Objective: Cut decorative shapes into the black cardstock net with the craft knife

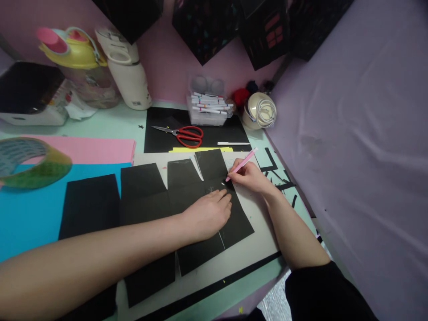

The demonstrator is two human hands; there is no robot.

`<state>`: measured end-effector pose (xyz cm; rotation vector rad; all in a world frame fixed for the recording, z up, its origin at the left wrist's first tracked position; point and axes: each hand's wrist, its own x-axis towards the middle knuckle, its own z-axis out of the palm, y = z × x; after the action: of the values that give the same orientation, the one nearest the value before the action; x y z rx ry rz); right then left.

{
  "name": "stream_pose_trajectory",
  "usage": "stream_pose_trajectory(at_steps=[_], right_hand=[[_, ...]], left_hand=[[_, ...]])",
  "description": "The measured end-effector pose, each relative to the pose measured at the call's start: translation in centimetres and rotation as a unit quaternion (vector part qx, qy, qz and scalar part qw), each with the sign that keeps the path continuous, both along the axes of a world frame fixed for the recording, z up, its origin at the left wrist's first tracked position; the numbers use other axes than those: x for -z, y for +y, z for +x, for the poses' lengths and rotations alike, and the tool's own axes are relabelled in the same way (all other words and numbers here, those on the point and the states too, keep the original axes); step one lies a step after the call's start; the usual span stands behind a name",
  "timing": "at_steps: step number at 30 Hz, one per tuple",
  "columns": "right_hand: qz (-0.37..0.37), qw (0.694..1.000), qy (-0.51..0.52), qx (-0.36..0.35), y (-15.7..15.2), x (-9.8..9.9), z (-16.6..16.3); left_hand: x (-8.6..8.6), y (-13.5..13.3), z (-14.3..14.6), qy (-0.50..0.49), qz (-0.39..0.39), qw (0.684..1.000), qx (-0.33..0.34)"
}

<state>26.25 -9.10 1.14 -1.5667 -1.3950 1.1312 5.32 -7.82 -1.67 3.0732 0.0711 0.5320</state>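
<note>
My right hand (246,174) grips a pink pen (244,161), its tip down at the right edge of a black paper sheet (197,256). Flat on that sheet lies my left hand (210,213), fingers stretched toward the pen, holding nothing. Slits cut the sheet's top into flaps, and faint pale marks show above my left fingers. A small white bit sits by the pen tip. Under the paper is a pale grey board (262,223). Further left, my left forearm crosses over more black paper (90,200).
Red-handled scissors (189,136) and a white pen (233,143) lie behind the sheet, before a clear box of markers (209,107). Black scraps (281,180) litter the right. A tape roll (50,165), bottle (129,76) and jug (87,76) stand left. Dark paper shapes (203,26) hang above.
</note>
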Motion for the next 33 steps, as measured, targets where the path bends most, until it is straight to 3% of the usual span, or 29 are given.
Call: stream_pose_trajectory(at_steps=[15,27,33], right_hand=[[0.005,1.0,-0.004,0.0,0.2,-0.3,-0.3],[0.023,0.996,0.01,-0.09,0.7,0.1,1.4],[0.036,0.996,-0.004,-0.082,0.7,0.2,1.1]], left_hand=[[0.0,0.2,0.1,-0.007,-0.012,1.0,0.004],[-0.8,1.2,0.2,0.08,-0.04,0.996,0.027],[-1.0,1.3,0.2,0.091,-0.003,0.996,0.025]])
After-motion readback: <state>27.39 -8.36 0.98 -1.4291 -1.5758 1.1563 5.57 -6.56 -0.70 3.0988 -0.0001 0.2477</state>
